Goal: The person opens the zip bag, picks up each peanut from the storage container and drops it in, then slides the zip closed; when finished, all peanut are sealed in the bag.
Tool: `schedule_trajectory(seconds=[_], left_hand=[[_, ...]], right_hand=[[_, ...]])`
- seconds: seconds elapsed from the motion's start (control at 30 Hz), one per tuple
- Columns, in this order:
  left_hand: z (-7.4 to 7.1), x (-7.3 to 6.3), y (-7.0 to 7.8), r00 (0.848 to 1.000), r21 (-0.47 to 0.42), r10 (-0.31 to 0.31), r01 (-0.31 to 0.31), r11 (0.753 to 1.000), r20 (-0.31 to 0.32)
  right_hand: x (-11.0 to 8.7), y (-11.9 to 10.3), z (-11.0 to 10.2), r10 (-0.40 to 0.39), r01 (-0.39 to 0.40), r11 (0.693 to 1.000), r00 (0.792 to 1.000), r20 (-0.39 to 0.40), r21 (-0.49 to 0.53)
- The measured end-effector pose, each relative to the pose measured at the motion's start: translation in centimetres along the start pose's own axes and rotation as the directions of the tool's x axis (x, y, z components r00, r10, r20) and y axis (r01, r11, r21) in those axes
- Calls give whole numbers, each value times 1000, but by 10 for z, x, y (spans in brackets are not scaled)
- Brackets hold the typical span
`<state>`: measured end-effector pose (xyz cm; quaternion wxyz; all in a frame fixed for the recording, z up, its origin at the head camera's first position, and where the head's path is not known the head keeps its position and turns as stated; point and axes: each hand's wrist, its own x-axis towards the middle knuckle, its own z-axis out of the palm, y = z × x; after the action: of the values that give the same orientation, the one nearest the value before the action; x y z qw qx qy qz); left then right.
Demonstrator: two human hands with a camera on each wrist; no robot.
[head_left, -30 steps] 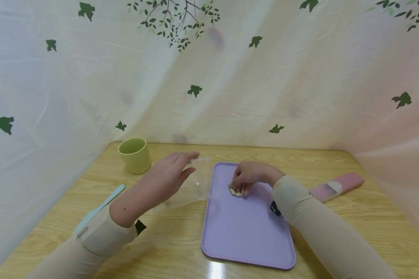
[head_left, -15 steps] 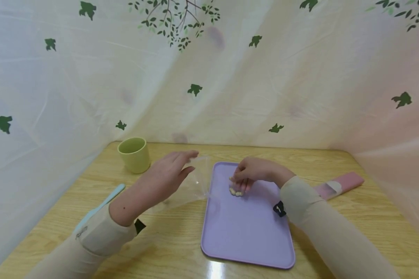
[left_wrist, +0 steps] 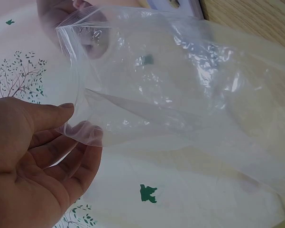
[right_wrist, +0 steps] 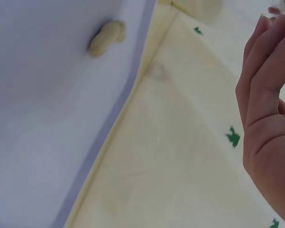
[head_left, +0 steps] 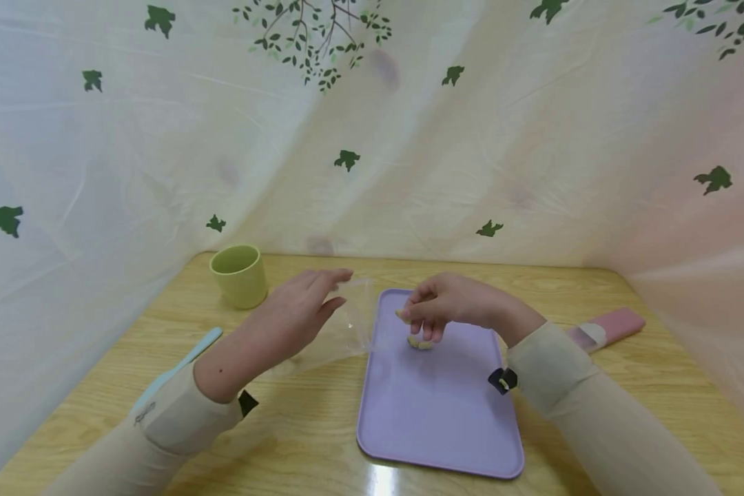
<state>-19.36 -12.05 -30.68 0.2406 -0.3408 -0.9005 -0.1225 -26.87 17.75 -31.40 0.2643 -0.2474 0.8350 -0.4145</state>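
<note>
A clear zip-lock bag [left_wrist: 147, 118] is held at its mouth by my left hand [head_left: 291, 317], thumb on one side and fingers against the other. The bag's mouth faces the tray side. Above the far part of the lilac tray [head_left: 434, 420], my right hand [head_left: 452, 303] pinches a peanut [head_left: 401, 315] between thumb and fingertips, clear of the surface. Beneath it, unshelled peanuts [head_left: 424, 345] lie on the tray; one peanut [right_wrist: 107, 39] shows in the right wrist view. My right hand also appears, blurred, through the bag in the left wrist view.
A yellow-green cup [head_left: 240, 277] stands at the back left of the wooden table [head_left: 310, 441]. Left of my left forearm lies a light blue long-handled utensil [head_left: 182, 362], partly hidden. A flat pink packet [head_left: 620, 324] lies to the right. A printed curtain encloses the table.
My right hand has risen from the peanuts on the tray, lifting one peanut up and slightly left towards the bag. My left hand and the bag stay in place.
</note>
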Motion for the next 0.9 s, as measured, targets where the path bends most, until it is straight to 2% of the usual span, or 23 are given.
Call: schedule_trajectory(seconds=[0.17, 0.43, 0.67, 0.9], left_hand=[[1, -1, 0, 1000, -3, -9, 9, 1000, 12], [2, -1, -1, 1000, 0, 5, -5, 1000, -8], [2, -1, -1, 1000, -16, 12, -12, 1000, -20], [2, 0, -1, 999, 1, 24, -24, 1000, -34]], right_hand=[[0, -14, 16, -42, 42, 999, 999, 4, 6], [3, -29, 33, -84, 84, 996, 996, 6, 19], [-4, -31, 30, -77, 80, 993, 996, -42, 92], [-7, -20, 16, -60, 67, 996, 992, -110, 62]])
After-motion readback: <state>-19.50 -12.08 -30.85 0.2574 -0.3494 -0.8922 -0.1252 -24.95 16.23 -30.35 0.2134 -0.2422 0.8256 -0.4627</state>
